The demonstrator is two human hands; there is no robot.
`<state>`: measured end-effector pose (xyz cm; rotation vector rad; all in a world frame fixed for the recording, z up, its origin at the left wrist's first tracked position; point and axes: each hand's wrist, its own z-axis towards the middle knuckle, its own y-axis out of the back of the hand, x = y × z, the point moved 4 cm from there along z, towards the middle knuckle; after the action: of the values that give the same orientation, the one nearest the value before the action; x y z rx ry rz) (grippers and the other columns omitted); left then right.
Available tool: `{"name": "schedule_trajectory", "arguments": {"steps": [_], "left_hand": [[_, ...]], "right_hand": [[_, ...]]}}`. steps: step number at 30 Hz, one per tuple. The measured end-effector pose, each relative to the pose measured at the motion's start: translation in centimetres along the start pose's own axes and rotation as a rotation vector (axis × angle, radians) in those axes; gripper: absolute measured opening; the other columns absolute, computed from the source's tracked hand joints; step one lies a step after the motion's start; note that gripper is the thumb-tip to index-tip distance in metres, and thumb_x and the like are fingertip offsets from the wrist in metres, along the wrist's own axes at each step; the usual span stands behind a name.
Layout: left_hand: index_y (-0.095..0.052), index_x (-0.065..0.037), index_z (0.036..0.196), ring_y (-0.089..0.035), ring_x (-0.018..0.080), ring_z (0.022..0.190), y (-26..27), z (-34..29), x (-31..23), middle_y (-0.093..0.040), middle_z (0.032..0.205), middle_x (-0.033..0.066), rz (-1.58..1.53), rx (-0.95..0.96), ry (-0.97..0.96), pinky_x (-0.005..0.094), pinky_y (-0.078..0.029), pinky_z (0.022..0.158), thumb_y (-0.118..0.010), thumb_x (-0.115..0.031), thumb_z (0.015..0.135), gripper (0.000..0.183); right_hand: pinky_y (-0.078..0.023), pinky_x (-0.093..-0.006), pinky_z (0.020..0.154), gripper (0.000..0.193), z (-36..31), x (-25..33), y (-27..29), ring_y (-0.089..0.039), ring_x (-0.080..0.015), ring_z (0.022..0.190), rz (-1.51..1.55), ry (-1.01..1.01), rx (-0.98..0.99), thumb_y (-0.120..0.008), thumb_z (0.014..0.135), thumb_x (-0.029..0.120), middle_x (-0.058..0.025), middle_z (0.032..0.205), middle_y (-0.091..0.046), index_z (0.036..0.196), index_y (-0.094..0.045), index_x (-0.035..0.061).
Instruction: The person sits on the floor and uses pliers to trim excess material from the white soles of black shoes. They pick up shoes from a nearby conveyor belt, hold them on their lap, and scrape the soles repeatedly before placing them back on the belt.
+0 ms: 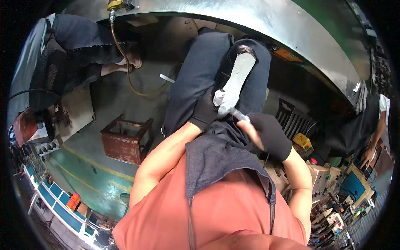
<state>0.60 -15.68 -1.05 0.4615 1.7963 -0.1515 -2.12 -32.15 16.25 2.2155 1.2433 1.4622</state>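
Across my lap lies a shoe, its pale grey underside (240,73) facing up. Dark upper material shows around its far end, which rests against my right thigh. My left hand (205,109), in a black fingerless glove, is closed on the near end of the shoe from the left. Something white and silvery wraps a fingertip of that hand. My right hand (266,131), also in a black glove, grips a short pale tool (237,114) whose tip meets the near end of the underside. Blur hides the tool's exact kind.
A metal bench (250,14) curves across the far side. On the left stand a brown wooden stool (125,141) and a seated person (71,54). A hose (118,46) hangs down from the bench. Another person's arm (377,133) and cluttered machinery (329,179) are at right.
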Motion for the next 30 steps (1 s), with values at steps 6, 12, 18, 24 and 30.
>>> {"name": "schedule_trajectory", "arguments": {"steps": [6,12,18,24,30], "left_hand": [[-0.037,-0.002,0.133,-0.057,0.0299,0.111,0.8,-1.1,-1.4,-0.056,0.121,0.0197,0.117,0.18,-0.107,0.037,-0.046,0.09,-0.079,-0.03,0.071,0.08],[-0.041,-0.004,0.137,-0.057,0.0291,0.114,9.0,-1.7,-7.9,-0.054,0.126,0.0203,0.49,0.276,-0.439,0.0373,-0.046,0.094,-0.08,-0.029,0.072,0.081],[-0.049,-0.001,0.128,-0.055,0.0272,0.116,12.2,3.5,-20.2,-0.057,0.123,0.017,-0.019,0.017,-0.188,0.0349,-0.045,0.098,-0.08,-0.026,0.071,0.07],[-0.04,0.002,0.138,-0.042,0.0317,0.131,-0.5,2.7,-3.8,-0.046,0.136,0.0242,0.246,-0.083,-0.322,0.0339,-0.035,0.106,-0.065,-0.022,0.086,0.062],[-0.034,0.006,0.14,-0.037,0.0283,0.134,-0.7,2.1,-3.1,-0.038,0.144,0.0228,0.026,0.139,-0.118,0.0349,-0.028,0.11,-0.066,-0.022,0.088,0.067]], "right_hand": [[-0.047,-0.04,0.065,0.03,3.4,-5.2,-2.5,-0.06,-0.0367,0.072,0.052,0.055,-0.058,-0.059,0.09,0.033,-0.021,0.078,-0.059,0.088,-0.062,0.0035],[-0.041,-0.0381,0.058,0.028,-2.7,-5.7,-1.3,-0.052,-0.0315,0.061,0.0,0.065,-0.119,-0.057,0.092,0.027,-0.0184,0.07,-0.054,0.081,-0.058,0.0005],[-0.039,-0.0324,0.056,0.032,-4.5,-5.6,-1.1,-0.047,-0.0171,0.059,0.509,-0.12,-0.209,-0.054,0.095,0.025,-0.0083,0.062,-0.048,0.076,-0.053,-0.0013],[-0.042,-0.0278,0.062,0.041,-4.2,-6.3,-2.3,-0.05,-0.0104,0.066,0.757,-0.249,-0.124,-0.047,0.099,0.033,-0.002,0.068,-0.054,0.08,-0.053,-0.002],[-0.043,-0.0334,0.062,0.039,-0.7,-8.8,0.7,-0.049,-0.0175,0.061,0.294,-0.209,0.093,-0.046,0.099,0.033,-0.004,0.075,-0.058,0.087,-0.054,-0.0032]]}}
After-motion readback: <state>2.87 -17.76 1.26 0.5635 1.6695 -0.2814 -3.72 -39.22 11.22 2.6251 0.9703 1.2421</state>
